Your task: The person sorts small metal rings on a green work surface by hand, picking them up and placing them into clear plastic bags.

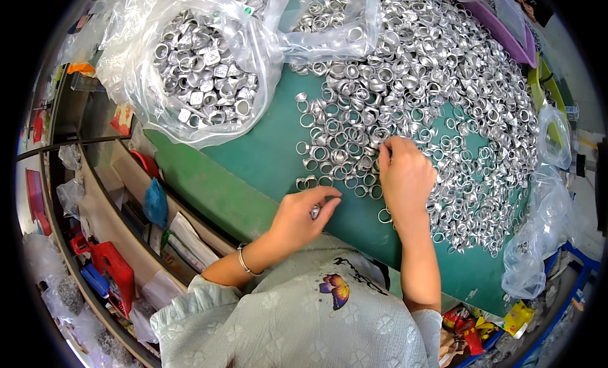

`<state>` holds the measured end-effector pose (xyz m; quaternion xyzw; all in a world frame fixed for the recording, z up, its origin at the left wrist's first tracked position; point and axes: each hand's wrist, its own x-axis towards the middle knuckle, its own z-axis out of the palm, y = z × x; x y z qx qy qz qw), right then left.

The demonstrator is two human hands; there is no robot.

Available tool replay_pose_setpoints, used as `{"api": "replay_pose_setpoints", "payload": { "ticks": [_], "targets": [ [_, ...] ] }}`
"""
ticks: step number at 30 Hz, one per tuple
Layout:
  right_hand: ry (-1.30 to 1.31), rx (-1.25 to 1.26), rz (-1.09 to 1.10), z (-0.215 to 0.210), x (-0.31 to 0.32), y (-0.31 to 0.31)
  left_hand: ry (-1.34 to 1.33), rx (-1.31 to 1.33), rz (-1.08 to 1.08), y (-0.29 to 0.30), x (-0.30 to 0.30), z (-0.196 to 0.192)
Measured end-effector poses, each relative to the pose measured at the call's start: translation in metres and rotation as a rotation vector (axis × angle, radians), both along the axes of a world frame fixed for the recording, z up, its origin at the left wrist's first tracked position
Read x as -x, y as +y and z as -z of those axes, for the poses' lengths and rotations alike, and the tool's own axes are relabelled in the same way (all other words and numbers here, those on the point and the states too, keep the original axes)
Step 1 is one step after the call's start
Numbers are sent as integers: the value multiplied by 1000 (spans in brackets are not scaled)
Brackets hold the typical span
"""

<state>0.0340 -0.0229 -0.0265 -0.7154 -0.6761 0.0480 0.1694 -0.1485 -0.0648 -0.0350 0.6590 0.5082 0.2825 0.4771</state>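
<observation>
Silver-coloured metal rings (351, 137) lie in a wide, loose heap over the green tabletop (253, 171). My left hand (299, 217) is curled at the near edge of the heap, thumb and forefinger apart at their tips. A silver ring (315, 211) shows inside its palm, held by the bent fingers; whether more are behind it is hidden. Among the rings to the right is my right hand (407, 178), its thumb and fingertips drawn together over the heap. What those fingertips hold, if anything, cannot be made out.
An open clear plastic bag (266, 83) full of chunkier rings stands far left. Another clear bag (329, 48) lies beside it. A purple tray (506, 35) and a green bin (538, 83) border the heap at far right. Shelves (114, 197) with mixed items run along the left.
</observation>
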Motion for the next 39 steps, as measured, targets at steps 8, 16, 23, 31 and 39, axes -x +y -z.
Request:
{"api": "replay_pose_setpoints", "payload": {
  "ticks": [8, 16, 23, 31, 39],
  "targets": [
    [81, -14, -12, 1, -10, -2, -110, 3, 79, 3, -8, -5],
    [1980, 573, 298, -17, -17, -58, -467, 253, 115, 7, -25, -16],
    [2649, 756, 464, -5, -5, -80, -492, 300, 133, 5, -31, -10],
    [2164, 604, 554, -7, 6, -79, -228, 36, 298, 15, -27, -16],
    [2177, 198, 395, -7, -10, -74, -30, -202, -1, 46, -24, -10]
  ]
}}
